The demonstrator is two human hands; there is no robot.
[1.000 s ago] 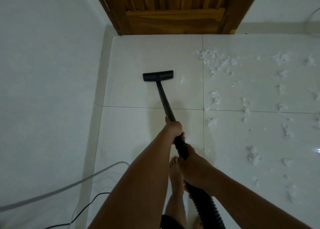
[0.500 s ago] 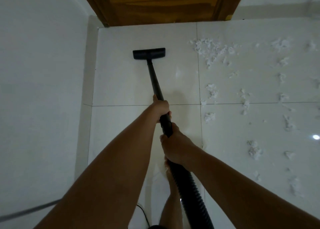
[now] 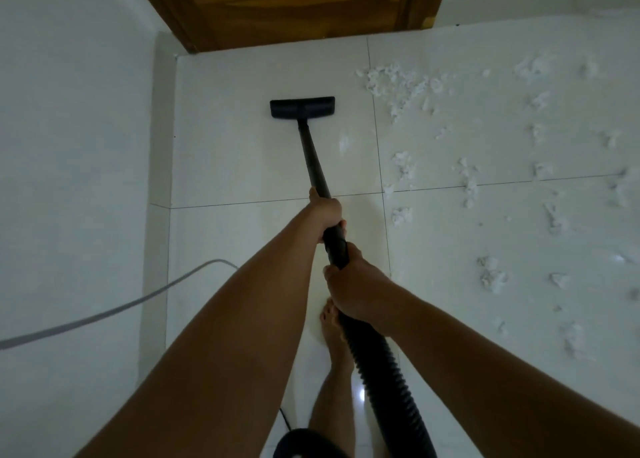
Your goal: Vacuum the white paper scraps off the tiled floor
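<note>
Item: black floor head (image 3: pixel 302 107), flat on bare tile near the far-left corner of the tiled floor (image 3: pixel 225 152); our left hand (image 3: pixel 325 211) and right hand (image 3: pixel 356 284) both wrap their fingers round the wand (image 3: pixel 313 159). White paper scraps (image 3: pixel 398 83) lie spread over the floor's right side, none under the head. Risks, we judge: a fast sideways sweep scatters light scraps; the hose (image 3: pixel 381 371) beside our bare foot (image 3: pixel 334 326) snags a step.

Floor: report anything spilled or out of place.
White paper scraps lie strewn over the right-hand floor tiles, thickest near the wooden door. The vacuum head sits on bare tile left of them, touching none.
</note>
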